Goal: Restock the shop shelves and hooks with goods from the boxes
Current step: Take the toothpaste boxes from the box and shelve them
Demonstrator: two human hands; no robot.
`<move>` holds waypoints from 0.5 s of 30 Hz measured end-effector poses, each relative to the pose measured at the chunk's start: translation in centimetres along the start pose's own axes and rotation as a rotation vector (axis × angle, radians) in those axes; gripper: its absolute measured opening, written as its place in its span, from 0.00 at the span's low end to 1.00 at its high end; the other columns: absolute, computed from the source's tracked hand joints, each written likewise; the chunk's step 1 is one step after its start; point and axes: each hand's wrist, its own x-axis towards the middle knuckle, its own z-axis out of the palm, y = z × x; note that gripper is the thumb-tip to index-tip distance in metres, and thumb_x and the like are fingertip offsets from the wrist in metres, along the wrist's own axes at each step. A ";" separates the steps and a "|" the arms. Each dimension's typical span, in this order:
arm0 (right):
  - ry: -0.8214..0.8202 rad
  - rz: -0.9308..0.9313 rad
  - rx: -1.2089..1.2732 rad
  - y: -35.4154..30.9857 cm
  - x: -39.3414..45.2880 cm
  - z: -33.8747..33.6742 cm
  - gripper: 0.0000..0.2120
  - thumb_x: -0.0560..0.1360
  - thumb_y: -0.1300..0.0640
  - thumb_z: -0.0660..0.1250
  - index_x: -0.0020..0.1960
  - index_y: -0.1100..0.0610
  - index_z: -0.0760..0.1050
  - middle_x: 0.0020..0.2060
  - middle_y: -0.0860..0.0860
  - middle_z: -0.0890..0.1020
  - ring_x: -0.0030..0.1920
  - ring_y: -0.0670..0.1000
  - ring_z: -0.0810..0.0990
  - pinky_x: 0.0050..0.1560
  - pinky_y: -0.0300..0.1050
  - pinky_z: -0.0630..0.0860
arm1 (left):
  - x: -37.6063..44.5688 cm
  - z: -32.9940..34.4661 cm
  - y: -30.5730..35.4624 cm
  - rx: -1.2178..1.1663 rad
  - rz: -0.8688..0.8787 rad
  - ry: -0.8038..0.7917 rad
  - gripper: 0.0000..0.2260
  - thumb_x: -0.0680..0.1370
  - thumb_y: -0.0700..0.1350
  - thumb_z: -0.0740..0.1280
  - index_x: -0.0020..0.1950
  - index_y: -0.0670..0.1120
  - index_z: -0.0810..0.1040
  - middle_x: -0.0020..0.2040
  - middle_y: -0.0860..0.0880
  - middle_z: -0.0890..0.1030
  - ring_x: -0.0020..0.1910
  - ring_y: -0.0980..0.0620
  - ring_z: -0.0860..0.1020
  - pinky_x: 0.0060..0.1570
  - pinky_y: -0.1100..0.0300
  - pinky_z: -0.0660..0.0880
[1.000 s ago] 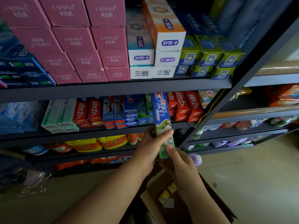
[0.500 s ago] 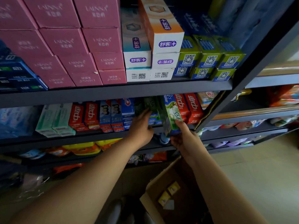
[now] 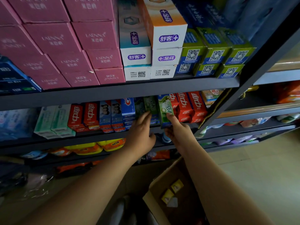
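Observation:
A green toothpaste box (image 3: pixel 165 109) stands on end at the front of the second shelf (image 3: pixel 90 135), between darker green boxes (image 3: pixel 150 105) and red boxes (image 3: pixel 186 106). My right hand (image 3: pixel 177 132) holds its lower end, thumb pressed on the front face. My left hand (image 3: pixel 140 133) reaches beside it, straight fingers touching the dark green boxes. An open cardboard box (image 3: pixel 164 198) on the floor below holds a few small yellow packets (image 3: pixel 172 190).
Pink cartons (image 3: pixel 68 46), white and green cartons fill the top shelf. Blue, red and pale green toothpaste boxes line the second shelf. Yellow and orange packs (image 3: pixel 97 146) lie lower down. A dark upright post (image 3: pixel 253 69) separates another shelving unit at right. Tiled floor lies to the right.
Both hands lifted the green toothpaste box from in front of the shelves up to the second shelf. My left hand let go and moved onto the neighbouring boxes; the right keeps hold.

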 end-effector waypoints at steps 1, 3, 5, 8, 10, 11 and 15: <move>-0.003 -0.004 -0.001 0.1 0.2 0.0 0.17 0.71 0.46 0.73 0.49 0.60 0.80 0.37 0.52 0.83 0.38 0.50 0.80 0.45 0.43 0.76 | 0.0 -0.1 0.0 -0.006 -0.005 -0.003 0.33 0.79 0.45 0.65 0.79 0.47 0.51 0.79 0.52 0.50 0.77 0.47 0.52 0.75 0.53 0.54; -0.007 -0.006 0.015 0.5 0.4 -0.1 0.17 0.71 0.46 0.73 0.49 0.60 0.80 0.35 0.52 0.83 0.38 0.50 0.79 0.46 0.44 0.76 | -0.1 -0.1 0.1 -0.021 -0.010 -0.006 0.32 0.79 0.45 0.64 0.79 0.47 0.51 0.79 0.53 0.50 0.77 0.48 0.51 0.76 0.53 0.53; -0.005 0.001 0.040 0.5 0.6 -0.3 0.16 0.72 0.47 0.72 0.47 0.60 0.79 0.34 0.52 0.82 0.37 0.50 0.79 0.48 0.44 0.76 | -0.1 -0.1 0.2 -0.031 -0.004 -0.005 0.32 0.79 0.45 0.64 0.79 0.47 0.51 0.79 0.53 0.50 0.77 0.49 0.51 0.75 0.55 0.52; 0.019 0.034 0.050 -0.2 1.1 0.0 0.14 0.72 0.48 0.72 0.45 0.59 0.78 0.32 0.52 0.79 0.35 0.50 0.77 0.48 0.45 0.77 | -0.1 -0.1 0.1 -0.049 -0.005 -0.009 0.32 0.79 0.45 0.64 0.79 0.48 0.51 0.78 0.55 0.49 0.77 0.49 0.51 0.73 0.57 0.53; 0.034 0.078 0.042 -0.5 1.6 0.3 0.15 0.71 0.47 0.73 0.45 0.59 0.76 0.31 0.51 0.76 0.35 0.49 0.76 0.47 0.43 0.77 | 0.0 -0.1 0.0 -0.067 -0.001 -0.018 0.32 0.79 0.45 0.64 0.79 0.48 0.51 0.78 0.56 0.49 0.76 0.49 0.51 0.73 0.57 0.54; 0.032 0.098 0.039 -0.5 1.9 0.5 0.15 0.71 0.47 0.73 0.45 0.59 0.76 0.31 0.51 0.75 0.34 0.49 0.76 0.46 0.43 0.77 | 0.0 -0.2 -0.1 -0.076 0.002 -0.023 0.32 0.79 0.45 0.64 0.79 0.49 0.51 0.78 0.56 0.49 0.76 0.50 0.51 0.73 0.57 0.54; 0.036 0.136 0.169 -0.1 2.6 1.0 0.16 0.71 0.49 0.74 0.46 0.61 0.75 0.32 0.52 0.74 0.33 0.47 0.75 0.45 0.39 0.76 | 0.0 -0.1 -0.4 -0.100 0.015 -0.030 0.32 0.79 0.45 0.64 0.79 0.49 0.51 0.78 0.57 0.49 0.77 0.52 0.50 0.72 0.60 0.52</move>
